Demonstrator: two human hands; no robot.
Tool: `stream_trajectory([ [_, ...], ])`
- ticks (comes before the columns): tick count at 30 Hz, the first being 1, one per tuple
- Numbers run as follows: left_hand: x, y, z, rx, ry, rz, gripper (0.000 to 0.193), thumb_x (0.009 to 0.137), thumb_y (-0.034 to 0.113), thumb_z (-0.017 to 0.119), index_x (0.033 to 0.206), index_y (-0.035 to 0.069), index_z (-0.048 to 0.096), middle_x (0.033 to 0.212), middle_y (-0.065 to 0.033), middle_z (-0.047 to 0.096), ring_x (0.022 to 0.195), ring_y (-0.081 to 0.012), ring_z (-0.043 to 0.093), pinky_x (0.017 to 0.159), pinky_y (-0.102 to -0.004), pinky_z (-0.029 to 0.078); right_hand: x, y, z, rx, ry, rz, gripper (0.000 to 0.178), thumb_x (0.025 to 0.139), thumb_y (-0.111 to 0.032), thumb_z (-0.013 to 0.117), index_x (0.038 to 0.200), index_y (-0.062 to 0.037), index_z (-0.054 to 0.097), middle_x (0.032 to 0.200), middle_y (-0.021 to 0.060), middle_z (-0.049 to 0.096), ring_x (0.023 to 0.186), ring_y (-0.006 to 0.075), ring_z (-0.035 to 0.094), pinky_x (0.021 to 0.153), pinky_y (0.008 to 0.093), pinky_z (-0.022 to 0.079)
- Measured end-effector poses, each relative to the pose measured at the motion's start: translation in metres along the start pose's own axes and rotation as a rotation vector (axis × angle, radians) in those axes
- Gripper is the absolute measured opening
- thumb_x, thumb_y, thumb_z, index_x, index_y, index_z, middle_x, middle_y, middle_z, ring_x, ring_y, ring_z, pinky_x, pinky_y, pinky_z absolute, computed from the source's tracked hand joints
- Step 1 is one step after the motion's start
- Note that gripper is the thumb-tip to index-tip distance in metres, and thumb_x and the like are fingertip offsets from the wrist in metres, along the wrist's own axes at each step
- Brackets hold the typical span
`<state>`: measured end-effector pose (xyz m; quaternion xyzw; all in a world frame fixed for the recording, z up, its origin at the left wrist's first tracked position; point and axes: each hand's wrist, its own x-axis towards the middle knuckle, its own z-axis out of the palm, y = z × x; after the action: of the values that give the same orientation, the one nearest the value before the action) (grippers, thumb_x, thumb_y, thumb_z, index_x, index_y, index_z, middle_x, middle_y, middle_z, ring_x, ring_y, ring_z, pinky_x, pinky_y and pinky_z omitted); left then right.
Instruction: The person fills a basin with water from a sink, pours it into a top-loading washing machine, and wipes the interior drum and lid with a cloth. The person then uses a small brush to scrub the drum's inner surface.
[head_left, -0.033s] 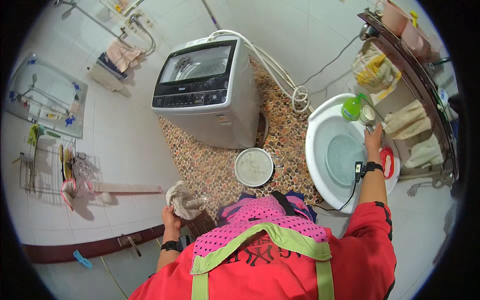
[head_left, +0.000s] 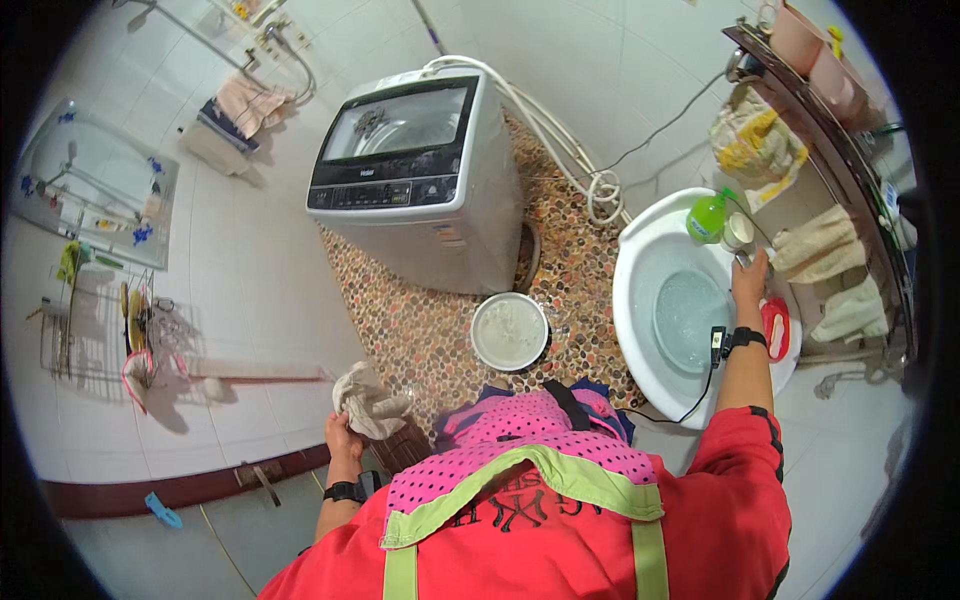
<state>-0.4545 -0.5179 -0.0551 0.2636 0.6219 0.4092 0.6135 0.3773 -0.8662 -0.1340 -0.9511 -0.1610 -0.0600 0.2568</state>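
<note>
Out to the left, my left hand is closed on a bunched whitish cloth, which hangs beside the wall above the floor. On the right, my right hand is wrapped over the metal tap at the sink's far right side. Bluish water stands in the bowl of the white sink. Near the tap are a green pump bottle and a small white cup. Beside my right wrist lies a red soap dish with a white bar in it.
A grey top-loading washing machine stands ahead on the pebble-patterned floor. Between it and me sits a round white bucket of cloudy water. A wire rack hangs on the left wall; a dark shelf with hanging cloths runs along the right.
The view has shifted very slightly. Both hands keep their places, the left on the cloth and the right on the tap.
</note>
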Motion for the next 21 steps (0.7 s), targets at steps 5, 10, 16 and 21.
stream_trajectory([
  [5, -0.034, -0.026, -0.029, -0.047, 0.099, -0.050, 0.029, 0.093, 0.005, 0.047, 0.121, 0.002, 0.054, 0.113, -0.0128, 0.064, 0.099, -0.0302, 0.064, 0.084, -0.0469, 0.054, -0.014, -0.002, 0.014, -0.090, -0.058, -0.158, 0.067, 0.085, -0.019, 0.067, 0.143, -0.0006, 0.039, 0.150, 0.0205, 0.035, 0.139, 0.0349, 0.036, 0.114, 0.0414, 0.031],
  [10, -0.047, -0.048, -0.048, -0.145, 0.160, -0.084, 0.029, 0.093, 0.003, 0.045, 0.120, 0.002, 0.054, 0.114, -0.0137, 0.063, 0.102, -0.0314, 0.064, 0.085, -0.0477, 0.055, -0.071, 0.030, 0.012, 0.250, 0.002, 0.017, 0.060, 0.085, -0.021, 0.068, 0.138, -0.0006, 0.048, 0.141, 0.0217, 0.047, 0.129, 0.0372, 0.047, 0.110, 0.0421, 0.037],
  [16, -0.063, -0.057, -0.047, -0.123, 0.140, -0.076, 0.026, 0.095, 0.006, 0.046, 0.119, 0.003, 0.055, 0.110, -0.0129, 0.064, 0.097, -0.0294, 0.064, 0.082, -0.0479, 0.055, -0.210, 0.094, 0.013, 0.197, 0.161, 0.901, 0.054, 0.091, -0.017, 0.060, 0.137, 0.0068, 0.045, 0.130, 0.0221, 0.055, 0.120, 0.0344, 0.053, 0.102, 0.0436, 0.045],
  [21, -0.061, -0.054, -0.042, 0.013, 0.122, -0.113, 0.023, 0.095, 0.008, 0.047, 0.115, 0.004, 0.057, 0.101, -0.0085, 0.066, 0.089, -0.0239, 0.065, 0.075, -0.0417, 0.056, -0.232, 0.111, 0.039, 1.362, -0.123, 1.157, 0.043, 0.093, -0.028, 0.064, 0.122, 0.0017, 0.055, 0.122, 0.0174, 0.059, 0.111, 0.0282, 0.059, 0.097, 0.0398, 0.049],
])
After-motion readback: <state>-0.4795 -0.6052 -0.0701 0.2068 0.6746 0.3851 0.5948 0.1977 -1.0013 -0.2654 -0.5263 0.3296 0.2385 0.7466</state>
